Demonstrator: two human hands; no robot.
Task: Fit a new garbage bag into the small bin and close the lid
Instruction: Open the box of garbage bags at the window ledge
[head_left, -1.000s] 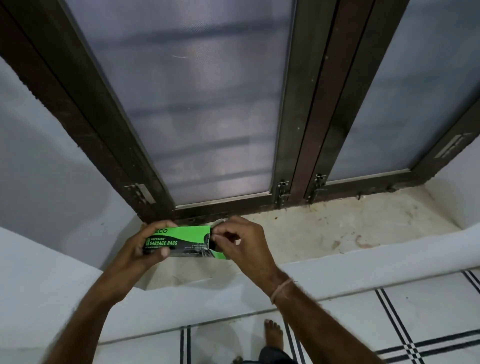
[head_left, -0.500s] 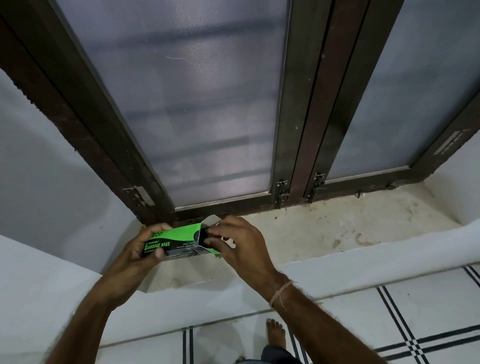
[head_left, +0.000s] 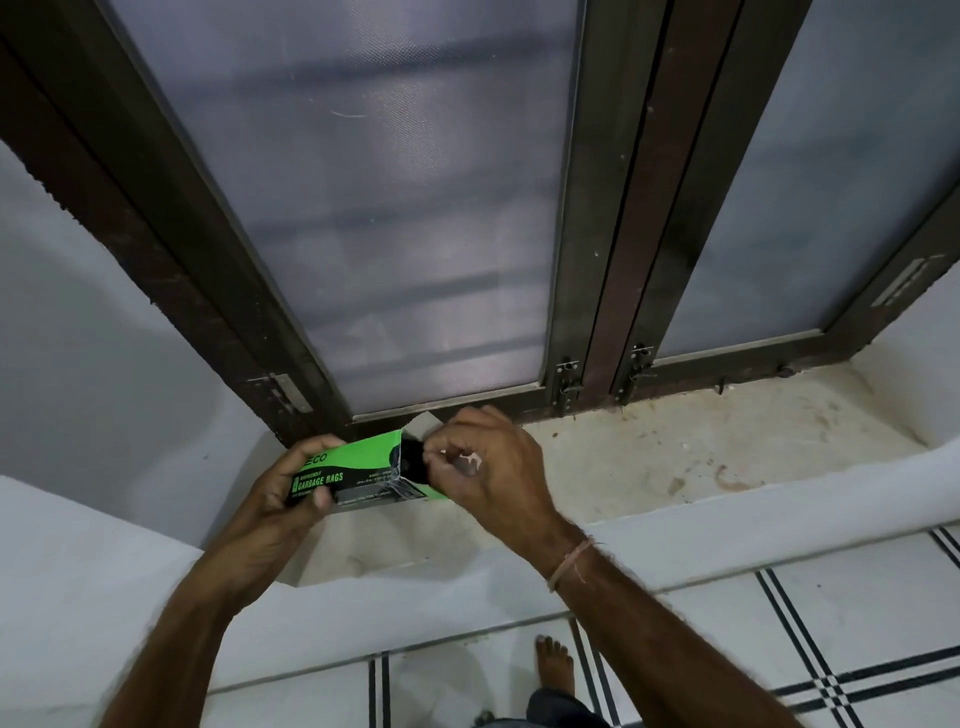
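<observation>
While the left hand (head_left: 283, 499) clamps a green-and-black garbage bag box (head_left: 358, 475) above the stained window sill (head_left: 675, 457), the right hand (head_left: 493, 470) pinches a black bag roll (head_left: 413, 462) at its open end. Bare sill lies to the right. The end flap now stands wider than half a second ago.

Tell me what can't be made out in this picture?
- Bin and lid: not in the head view at all.
- Black roll in the box: mostly hidden by the box and right hand.
- Small print on the box: too small, partly under the left hand.
</observation>
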